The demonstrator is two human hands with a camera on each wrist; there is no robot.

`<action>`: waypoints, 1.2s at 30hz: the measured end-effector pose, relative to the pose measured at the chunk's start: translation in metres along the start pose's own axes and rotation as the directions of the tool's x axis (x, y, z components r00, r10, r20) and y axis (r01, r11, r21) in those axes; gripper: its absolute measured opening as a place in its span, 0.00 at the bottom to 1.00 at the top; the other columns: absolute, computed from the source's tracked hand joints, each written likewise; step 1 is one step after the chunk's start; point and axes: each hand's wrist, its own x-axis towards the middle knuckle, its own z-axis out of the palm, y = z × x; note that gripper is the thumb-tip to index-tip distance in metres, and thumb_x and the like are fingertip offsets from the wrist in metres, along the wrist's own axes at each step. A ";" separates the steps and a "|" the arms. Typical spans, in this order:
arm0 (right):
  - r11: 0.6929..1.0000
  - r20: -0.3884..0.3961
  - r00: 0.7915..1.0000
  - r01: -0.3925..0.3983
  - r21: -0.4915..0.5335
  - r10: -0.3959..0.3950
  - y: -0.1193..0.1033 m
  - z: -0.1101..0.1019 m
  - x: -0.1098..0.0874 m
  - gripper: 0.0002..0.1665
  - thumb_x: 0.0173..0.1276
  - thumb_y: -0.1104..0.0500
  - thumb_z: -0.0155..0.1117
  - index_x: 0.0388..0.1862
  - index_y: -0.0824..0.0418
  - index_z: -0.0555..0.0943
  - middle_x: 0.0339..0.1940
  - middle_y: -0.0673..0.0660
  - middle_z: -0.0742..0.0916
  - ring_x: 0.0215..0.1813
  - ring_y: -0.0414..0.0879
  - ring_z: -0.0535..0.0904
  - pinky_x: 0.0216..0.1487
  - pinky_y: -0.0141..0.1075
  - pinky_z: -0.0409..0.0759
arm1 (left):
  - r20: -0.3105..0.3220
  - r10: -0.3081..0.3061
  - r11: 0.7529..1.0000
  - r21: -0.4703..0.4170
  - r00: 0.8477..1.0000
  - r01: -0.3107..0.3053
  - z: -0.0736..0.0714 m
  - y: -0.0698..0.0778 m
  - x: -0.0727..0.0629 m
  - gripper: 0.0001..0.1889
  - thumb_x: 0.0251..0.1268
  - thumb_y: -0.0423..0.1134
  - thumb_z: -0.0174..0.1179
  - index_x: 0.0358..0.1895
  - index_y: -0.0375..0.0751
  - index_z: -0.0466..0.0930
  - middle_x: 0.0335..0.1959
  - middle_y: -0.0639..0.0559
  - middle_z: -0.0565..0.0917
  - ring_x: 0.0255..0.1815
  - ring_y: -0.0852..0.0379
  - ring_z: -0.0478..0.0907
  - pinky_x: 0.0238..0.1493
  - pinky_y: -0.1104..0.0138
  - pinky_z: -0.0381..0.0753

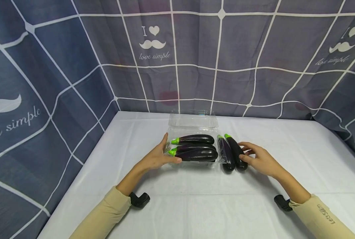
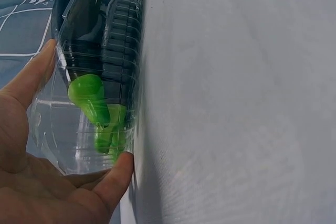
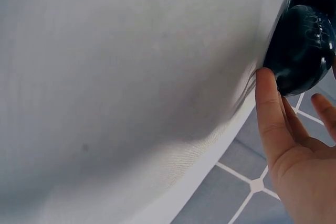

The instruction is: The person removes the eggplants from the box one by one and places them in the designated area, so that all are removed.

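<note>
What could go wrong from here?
The long, glossy dark-purple eggplant at the right hand is rounded and could roll away. The left hand, touching the clear plastic container, might slide or flex it. Three green-stemmed, dark-purple eggplants lie close together inside, so adding more might keep the open clear lid from closing.

Head view looks down; close wrist views, seemingly tilted, share its tabletop (image 1: pixel 201 209).

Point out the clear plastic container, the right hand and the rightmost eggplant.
Clear plastic container (image 1: pixel 193 122), head view: its open lid.
Right hand (image 1: pixel 261 161), head view: its middle.
Rightmost eggplant (image 1: pixel 235 151), head view: its dark body.
</note>
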 end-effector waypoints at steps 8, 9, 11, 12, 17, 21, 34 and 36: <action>1.000 -0.006 1.000 -0.008 0.017 0.008 0.000 -0.001 -0.001 0.27 0.72 0.58 0.62 0.67 0.66 0.73 0.57 0.64 0.83 0.53 0.56 0.81 0.47 0.47 0.75 | 0.003 0.004 1.000 -0.007 1.000 -0.004 0.000 0.000 0.000 0.70 0.47 0.56 0.77 0.80 0.50 0.26 0.80 0.42 0.43 0.78 0.47 0.43 0.71 0.44 0.52; 1.000 -0.008 1.000 -0.008 0.019 0.008 0.000 -0.002 -0.001 0.27 0.72 0.58 0.63 0.67 0.65 0.73 0.57 0.64 0.82 0.53 0.56 0.81 0.47 0.47 0.76 | 0.004 0.005 1.000 -0.008 1.000 -0.005 0.000 0.000 0.000 0.70 0.47 0.56 0.77 0.80 0.50 0.26 0.80 0.42 0.43 0.78 0.47 0.43 0.71 0.44 0.52; 1.000 -0.012 1.000 -0.008 0.026 0.008 0.001 -0.002 -0.001 0.27 0.72 0.58 0.63 0.67 0.65 0.73 0.57 0.64 0.82 0.53 0.57 0.80 0.48 0.48 0.77 | 0.005 0.007 1.000 -0.009 1.000 -0.006 0.000 0.000 0.000 0.70 0.47 0.56 0.77 0.80 0.50 0.26 0.80 0.42 0.43 0.78 0.47 0.43 0.71 0.44 0.52; 1.000 -0.014 1.000 -0.007 0.031 0.007 0.000 -0.002 -0.001 0.27 0.72 0.58 0.63 0.68 0.66 0.73 0.57 0.65 0.82 0.53 0.57 0.80 0.49 0.49 0.77 | 0.006 0.006 1.000 -0.009 1.000 -0.006 0.000 0.000 0.000 0.70 0.47 0.56 0.77 0.80 0.50 0.26 0.80 0.42 0.43 0.78 0.47 0.43 0.71 0.44 0.52; 0.997 -0.020 1.000 0.004 0.072 -0.002 0.000 -0.002 -0.001 0.28 0.71 0.61 0.64 0.67 0.69 0.73 0.58 0.68 0.80 0.57 0.61 0.77 0.55 0.51 0.77 | 0.006 0.002 1.000 -0.010 1.000 -0.002 0.000 -0.001 0.001 0.70 0.47 0.55 0.77 0.80 0.49 0.26 0.80 0.42 0.43 0.78 0.47 0.42 0.71 0.45 0.51; 0.996 -0.034 0.999 0.013 0.083 -0.010 0.000 -0.001 0.000 0.29 0.69 0.61 0.66 0.66 0.70 0.73 0.59 0.71 0.79 0.60 0.65 0.74 0.57 0.53 0.76 | 0.003 0.001 1.000 -0.008 1.000 -0.001 0.000 -0.001 0.001 0.70 0.47 0.56 0.77 0.80 0.49 0.26 0.80 0.42 0.43 0.78 0.47 0.42 0.72 0.44 0.50; 0.998 -0.102 0.995 0.021 0.058 -0.015 -0.005 0.000 0.002 0.31 0.67 0.58 0.68 0.65 0.70 0.73 0.61 0.70 0.78 0.64 0.64 0.70 0.62 0.59 0.66 | 0.007 -0.003 1.000 0.004 1.000 0.003 0.000 0.001 -0.001 0.69 0.48 0.56 0.76 0.80 0.51 0.26 0.80 0.42 0.42 0.78 0.47 0.42 0.71 0.43 0.51; 0.998 -0.104 0.995 0.017 0.066 -0.010 -0.006 0.000 0.002 0.32 0.67 0.57 0.68 0.66 0.69 0.73 0.61 0.70 0.78 0.65 0.63 0.69 0.63 0.59 0.65 | 0.008 -0.005 1.000 0.007 1.000 0.005 0.000 0.001 -0.001 0.69 0.48 0.57 0.76 0.80 0.51 0.26 0.80 0.42 0.42 0.78 0.46 0.42 0.71 0.42 0.51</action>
